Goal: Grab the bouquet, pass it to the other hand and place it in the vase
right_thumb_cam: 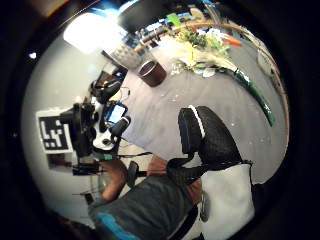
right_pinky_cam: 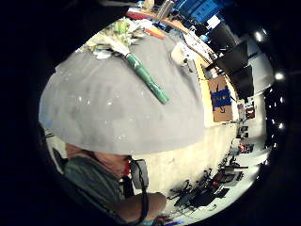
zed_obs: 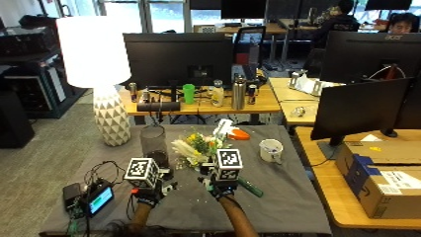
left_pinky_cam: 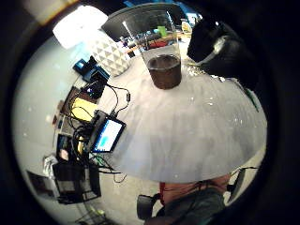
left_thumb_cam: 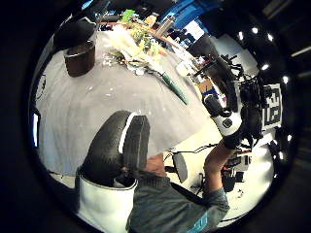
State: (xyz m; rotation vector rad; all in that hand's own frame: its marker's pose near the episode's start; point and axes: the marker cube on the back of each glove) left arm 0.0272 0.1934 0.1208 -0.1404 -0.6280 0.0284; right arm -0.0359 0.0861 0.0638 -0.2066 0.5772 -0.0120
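The bouquet (zed_obs: 204,148) lies on the grey surface (zed_obs: 283,202), its flower heads toward the far side and its green-wrapped stem (right_pinky_cam: 146,77) pointing toward the near right. No hand touches it.

Nearest the person, both forearms reach up over the surface. The left hand (zed_obs: 146,193) hovers above the near left part of the surface. The left thumb side palm view shows a gloved finger (left_thumb_cam: 116,145) extended over bare surface and holding nothing. The right hand (zed_obs: 221,190) hovers just at the near side of the bouquet; the right thumb side palm view shows a finger (right_thumb_cam: 205,137) likewise extended, with nothing in its grasp.

A small screen with cables (zed_obs: 99,198) sits at the near left edge of the surface.

Farther back, the vase (zed_obs: 154,143), a clear glass cylinder with a dark base, stands upright just left of the bouquet. A white mug (zed_obs: 270,150) stands to the right of the bouquet, apart from it.
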